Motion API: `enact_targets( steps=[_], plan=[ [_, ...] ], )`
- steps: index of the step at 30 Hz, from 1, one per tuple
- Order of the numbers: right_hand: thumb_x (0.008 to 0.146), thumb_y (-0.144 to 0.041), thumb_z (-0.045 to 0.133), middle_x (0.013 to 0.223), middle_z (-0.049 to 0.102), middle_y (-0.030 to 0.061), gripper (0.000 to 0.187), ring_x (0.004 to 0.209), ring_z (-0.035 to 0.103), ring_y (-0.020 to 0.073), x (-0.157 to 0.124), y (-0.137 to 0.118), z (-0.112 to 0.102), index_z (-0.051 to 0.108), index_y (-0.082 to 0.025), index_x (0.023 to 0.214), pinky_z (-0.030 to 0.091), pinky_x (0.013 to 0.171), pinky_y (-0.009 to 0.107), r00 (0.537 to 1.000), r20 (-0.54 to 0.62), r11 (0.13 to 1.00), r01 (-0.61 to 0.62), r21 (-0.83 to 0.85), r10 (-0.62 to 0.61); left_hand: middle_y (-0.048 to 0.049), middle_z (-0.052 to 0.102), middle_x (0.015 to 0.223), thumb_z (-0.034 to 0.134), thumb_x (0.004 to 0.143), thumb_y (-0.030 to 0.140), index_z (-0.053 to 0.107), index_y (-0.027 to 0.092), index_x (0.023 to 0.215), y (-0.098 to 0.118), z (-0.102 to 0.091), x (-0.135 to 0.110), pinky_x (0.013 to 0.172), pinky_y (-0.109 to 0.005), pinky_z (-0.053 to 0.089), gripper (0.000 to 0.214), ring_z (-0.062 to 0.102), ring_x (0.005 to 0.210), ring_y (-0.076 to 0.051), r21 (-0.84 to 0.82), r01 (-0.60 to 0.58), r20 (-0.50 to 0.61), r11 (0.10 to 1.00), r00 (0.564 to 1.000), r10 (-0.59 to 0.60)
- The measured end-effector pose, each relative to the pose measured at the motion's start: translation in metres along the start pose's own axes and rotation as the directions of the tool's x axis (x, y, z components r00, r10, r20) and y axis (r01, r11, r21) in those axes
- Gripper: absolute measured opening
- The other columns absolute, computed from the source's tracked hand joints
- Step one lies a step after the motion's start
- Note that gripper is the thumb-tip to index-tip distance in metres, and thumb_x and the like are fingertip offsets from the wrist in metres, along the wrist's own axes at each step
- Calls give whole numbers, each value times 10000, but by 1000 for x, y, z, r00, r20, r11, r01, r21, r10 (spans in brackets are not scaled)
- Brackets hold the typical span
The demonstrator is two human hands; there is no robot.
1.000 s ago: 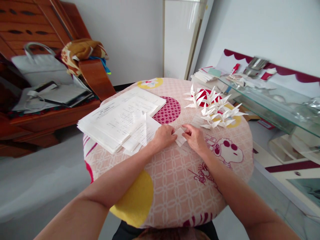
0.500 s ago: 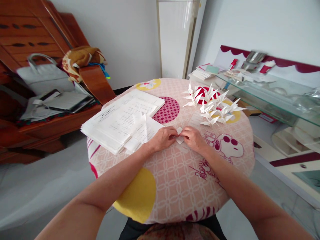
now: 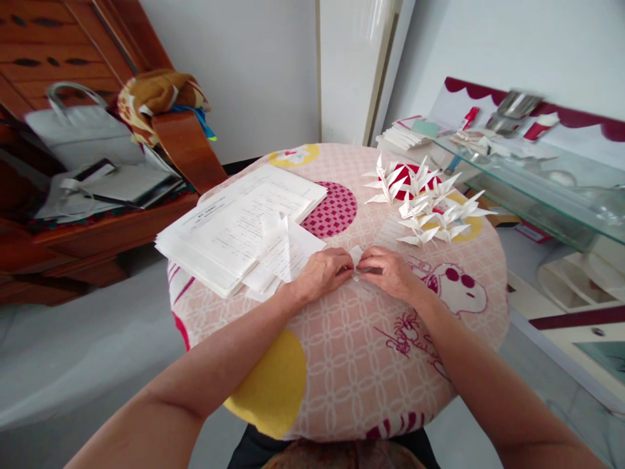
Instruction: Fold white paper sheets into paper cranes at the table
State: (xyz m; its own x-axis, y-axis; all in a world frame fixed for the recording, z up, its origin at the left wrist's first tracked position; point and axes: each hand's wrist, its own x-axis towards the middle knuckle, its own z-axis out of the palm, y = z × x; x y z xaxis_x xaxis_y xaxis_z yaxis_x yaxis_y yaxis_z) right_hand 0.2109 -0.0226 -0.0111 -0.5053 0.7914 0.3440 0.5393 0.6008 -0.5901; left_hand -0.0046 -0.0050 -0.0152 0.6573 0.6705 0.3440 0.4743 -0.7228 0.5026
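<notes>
A small piece of folded white paper (image 3: pixel 357 253) lies between my two hands near the middle of the round table. My left hand (image 3: pixel 326 270) pinches it from the left, fingers closed. From the right, my right hand (image 3: pixel 387 270) grips its other side, thumb and fingertips close together. The fingers cover much of the paper, so its exact shape is hard to make out. Several white paper cranes (image 3: pixel 430 202) stand grouped beyond my right hand. Left of my hands lies a stack of printed sheets (image 3: pixel 219 221), with a creased, partly folded sheet (image 3: pixel 288 251) on top.
The round table wears a pink patterned cloth (image 3: pixel 342 352). A glass shelf (image 3: pixel 547 192) with jars and papers stands close on the right. At the left is a wooden bench (image 3: pixel 183 153) holding a grey bag (image 3: pixel 88 130) and a brown cloth (image 3: pixel 163 98).
My right hand's fingers have shifted and opened slightly around the folded paper. Both hands remain at the paper. The whole view has swung a little to the left.
</notes>
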Motion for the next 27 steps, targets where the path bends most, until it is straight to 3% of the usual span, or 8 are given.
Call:
enact_targets(
  steps=[11,19,27],
  plan=[
    [838,-67,622,806,621,29,166,789,596,167,7,-1,6,684,-182,735,449,735,295,997,-35,997,-74,-3,74,-66,732,977,631,805,90,699,151,755,9,12,-3,793,-282,543,104,687,866,-176,17,188,-104,982,977,-186],
    [789,-60,639,717,559,-8,163,670,544,135,16,-2,8,647,-172,671,387,636,265,982,-36,983,-186,12,186,-59,767,1013,621,852,133,776,198,910,3,5,-20,904,-327,565,178,703,978,-196,-37,95,-147,995,984,-100],
    [731,-44,657,693,567,-9,159,646,541,129,20,-7,10,644,-164,627,373,619,264,955,-66,957,-290,2,290,-90,748,1088,557,909,141,743,180,1086,4,-4,-26,928,-331,559,259,681,1049,-205,-19,-17,-98,1000,995,15]
  ],
)
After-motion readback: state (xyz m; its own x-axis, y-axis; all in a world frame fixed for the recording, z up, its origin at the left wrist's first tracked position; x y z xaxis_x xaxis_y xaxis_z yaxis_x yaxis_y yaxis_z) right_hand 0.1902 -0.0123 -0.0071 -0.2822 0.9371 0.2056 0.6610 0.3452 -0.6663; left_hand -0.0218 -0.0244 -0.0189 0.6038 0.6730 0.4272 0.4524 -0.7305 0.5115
